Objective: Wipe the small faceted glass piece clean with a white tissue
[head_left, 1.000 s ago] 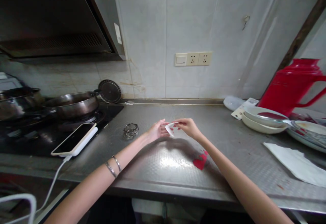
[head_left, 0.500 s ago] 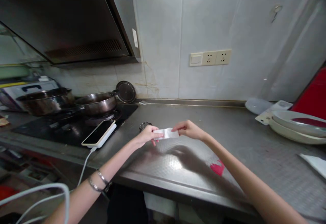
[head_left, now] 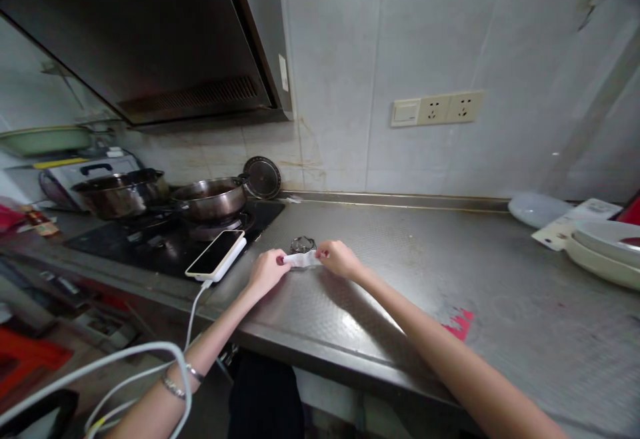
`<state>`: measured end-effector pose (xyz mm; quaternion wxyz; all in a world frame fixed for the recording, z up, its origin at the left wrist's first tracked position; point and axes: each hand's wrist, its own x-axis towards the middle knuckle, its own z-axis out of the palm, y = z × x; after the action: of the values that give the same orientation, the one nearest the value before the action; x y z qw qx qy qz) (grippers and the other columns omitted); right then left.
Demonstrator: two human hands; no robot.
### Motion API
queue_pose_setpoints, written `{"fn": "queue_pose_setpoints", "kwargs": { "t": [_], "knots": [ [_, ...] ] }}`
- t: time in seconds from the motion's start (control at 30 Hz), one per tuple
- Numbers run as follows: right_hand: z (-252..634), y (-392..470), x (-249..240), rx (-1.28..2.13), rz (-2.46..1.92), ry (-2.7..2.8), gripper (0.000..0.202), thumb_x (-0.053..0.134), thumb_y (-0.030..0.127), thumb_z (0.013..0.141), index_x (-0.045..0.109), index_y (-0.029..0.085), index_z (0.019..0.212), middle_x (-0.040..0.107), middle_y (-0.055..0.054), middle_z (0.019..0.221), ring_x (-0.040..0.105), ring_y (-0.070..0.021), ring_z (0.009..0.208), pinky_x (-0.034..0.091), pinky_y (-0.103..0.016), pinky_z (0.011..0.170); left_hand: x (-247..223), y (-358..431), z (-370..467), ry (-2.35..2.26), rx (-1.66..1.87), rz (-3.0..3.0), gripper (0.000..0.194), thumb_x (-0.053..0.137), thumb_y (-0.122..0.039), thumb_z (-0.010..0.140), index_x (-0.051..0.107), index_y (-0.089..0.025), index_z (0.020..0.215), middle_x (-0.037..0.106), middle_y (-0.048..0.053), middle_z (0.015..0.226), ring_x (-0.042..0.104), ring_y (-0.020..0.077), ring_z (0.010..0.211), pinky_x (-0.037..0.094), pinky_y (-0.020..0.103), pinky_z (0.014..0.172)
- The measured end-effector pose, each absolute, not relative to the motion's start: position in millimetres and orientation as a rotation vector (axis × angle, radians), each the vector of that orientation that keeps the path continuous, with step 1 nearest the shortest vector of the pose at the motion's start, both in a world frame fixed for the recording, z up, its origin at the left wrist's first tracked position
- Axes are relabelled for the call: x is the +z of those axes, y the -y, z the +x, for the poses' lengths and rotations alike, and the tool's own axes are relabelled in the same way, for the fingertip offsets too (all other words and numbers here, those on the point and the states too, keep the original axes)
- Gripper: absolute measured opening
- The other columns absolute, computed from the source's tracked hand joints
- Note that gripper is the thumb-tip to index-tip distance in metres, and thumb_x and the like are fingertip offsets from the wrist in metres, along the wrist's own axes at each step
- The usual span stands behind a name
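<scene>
Between my two hands a thin, folded white strip [head_left: 303, 259], which looks like paper or tissue, is stretched sideways just above the steel counter. My left hand [head_left: 269, 271] pinches its left end, and my right hand [head_left: 340, 258] pinches the right end. Right behind the strip, a dark openwork metal ring [head_left: 303, 244] lies on the counter, its front edge partly hidden. Left of my left hand, a phone [head_left: 216, 254] rests at the hob's edge on a white block, with a white cable [head_left: 194, 316] running from it.
A steel pan [head_left: 213, 199] and a larger pot [head_left: 117, 194] stand on the black hob [head_left: 170, 247] under a range hood [head_left: 150, 32]. Pale dishes [head_left: 607, 252] and a clear plastic lid [head_left: 537, 210] lie at the right. A red patch [head_left: 461, 323] marks the counter [head_left: 400, 246].
My hands have moved closer together with the white strip between them, my right hand shifting left. The view has turned rightward slightly left, showing more of the hob side and the metal ring.
</scene>
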<state>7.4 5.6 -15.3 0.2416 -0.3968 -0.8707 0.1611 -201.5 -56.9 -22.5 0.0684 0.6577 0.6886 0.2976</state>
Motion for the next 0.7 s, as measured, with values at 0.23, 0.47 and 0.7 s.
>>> {"fn": "queue_pose_setpoints", "kwargs": {
  "t": [0.23, 0.47, 0.7],
  "knots": [
    [3.4, -10.5, -24.1, 0.417, -1.16, 2.349, 0.02, 0.059, 0.02, 0.074, 0.062, 0.022, 0.094, 0.067, -0.004, 0.089, 0.059, -0.0164, 0.076, 0.036, -0.023, 0.062, -32.0, 41.2, -200.9, -2.011, 0.999, 1.929, 0.055, 0.074, -0.038, 0.058, 0.058, -0.013, 0.105, 0.06, 0.015, 0.111, 0.055, 0.029, 0.106, 0.04, 0.036, 0.09],
    [-1.1, -12.9, -27.3, 0.429, -1.161, 2.312, 0.018, 0.06, 0.022, 0.077, 0.057, 0.022, 0.094, 0.065, -0.003, 0.084, 0.058, -0.0155, 0.075, 0.033, -0.022, 0.06, -36.1, 27.5, -185.9, -1.866, 1.015, 1.752, 0.104, 0.081, -0.049, 0.045, 0.036, -0.01, 0.129, 0.037, 0.027, 0.14, 0.036, 0.0378, 0.13, 0.03, 0.043, 0.103],
    [-0.1, -22.1, -29.8, 0.514, -1.03, 2.277, 0.034, 0.06, 0.019, 0.077, 0.053, 0.019, 0.111, 0.066, -0.004, 0.085, 0.06, -0.0164, 0.075, 0.04, -0.024, 0.065, -37.8, 12.6, -196.9, -1.827, 0.973, 1.769, 0.08, 0.081, -0.047, 0.047, 0.052, -0.016, 0.115, 0.059, 0.017, 0.121, 0.055, 0.0342, 0.112, 0.04, 0.038, 0.093]
  ]
}}
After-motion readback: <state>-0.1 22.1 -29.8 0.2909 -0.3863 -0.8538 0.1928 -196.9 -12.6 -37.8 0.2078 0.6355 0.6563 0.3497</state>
